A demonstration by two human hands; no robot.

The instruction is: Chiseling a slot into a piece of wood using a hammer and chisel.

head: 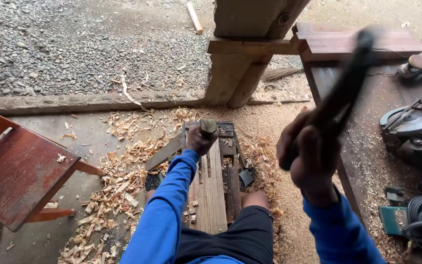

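My left hand [200,141] grips the handle of a chisel [207,126] held upright over a pale wooden plank [212,190] that lies between my knees. My right hand [307,155] is raised at the right and holds a dark hammer or mallet [346,88], blurred by motion, its head up near the top right. Both arms wear blue sleeves. The chisel's blade is hidden behind my hand.
Wood shavings [116,195] and sawdust litter the concrete floor. A red-brown wooden stool [18,173] stands at the left. On the right bench [362,161] sit a circular saw [411,128] and a teal power tool [416,220]. A timber post [242,58] rises ahead, with gravel beyond.
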